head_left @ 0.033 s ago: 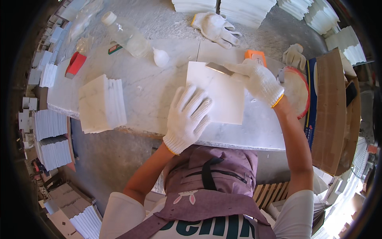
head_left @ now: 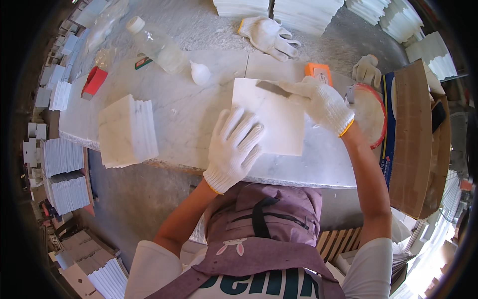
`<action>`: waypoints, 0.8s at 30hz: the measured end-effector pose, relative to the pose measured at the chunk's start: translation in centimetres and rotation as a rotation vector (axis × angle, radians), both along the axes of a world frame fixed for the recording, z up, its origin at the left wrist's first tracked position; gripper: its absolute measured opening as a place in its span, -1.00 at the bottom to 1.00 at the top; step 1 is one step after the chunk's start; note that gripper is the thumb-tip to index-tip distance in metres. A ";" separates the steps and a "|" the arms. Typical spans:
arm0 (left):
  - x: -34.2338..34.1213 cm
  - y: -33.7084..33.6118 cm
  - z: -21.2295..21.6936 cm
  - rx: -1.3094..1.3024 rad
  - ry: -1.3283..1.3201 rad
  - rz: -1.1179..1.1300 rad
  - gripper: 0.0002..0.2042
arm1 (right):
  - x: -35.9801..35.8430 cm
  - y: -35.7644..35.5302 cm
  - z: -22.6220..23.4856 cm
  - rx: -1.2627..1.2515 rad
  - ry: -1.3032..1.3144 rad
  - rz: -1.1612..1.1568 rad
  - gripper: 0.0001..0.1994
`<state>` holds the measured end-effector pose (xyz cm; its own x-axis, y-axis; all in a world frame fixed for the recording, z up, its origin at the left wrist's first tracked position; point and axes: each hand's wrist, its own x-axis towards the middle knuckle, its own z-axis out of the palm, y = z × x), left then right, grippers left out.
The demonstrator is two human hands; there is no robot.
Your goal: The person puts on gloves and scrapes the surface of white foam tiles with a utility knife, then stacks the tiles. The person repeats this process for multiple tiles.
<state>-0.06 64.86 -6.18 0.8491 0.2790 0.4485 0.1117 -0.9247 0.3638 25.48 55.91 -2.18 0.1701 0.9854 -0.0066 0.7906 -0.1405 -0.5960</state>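
White tile [head_left: 281, 124] lies on marble table [head_left: 186, 134]; left hand [head_left: 233, 149], fingers slightly spread, rests across its left edge. Right hand [head_left: 318, 101], nearer the far edge, grips a blade [head_left: 272, 88], long axis leftward from the fingers.

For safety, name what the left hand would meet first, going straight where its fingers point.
Across the white tile, probably the flat metal blade held by the right hand, though depth is hard to judge.
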 end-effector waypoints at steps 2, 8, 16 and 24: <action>0.1 -0.1 0.1 0.004 -0.008 0.007 -0.65 | -0.7 -0.8 0.6 0.031 0.009 0.017 -0.61; 0.2 -0.5 0.3 0.026 -0.057 0.039 -0.66 | -5.1 -5.8 -0.1 0.109 0.381 -0.396 -0.59; 0.1 -7.0 3.7 -0.412 -0.191 -0.186 -0.67 | -15.1 -13.1 0.0 0.123 1.113 -0.997 -0.55; 0.6 -10.5 3.4 -0.938 0.066 -0.005 -0.69 | -17.5 -13.4 -1.2 0.394 1.165 -0.938 -0.51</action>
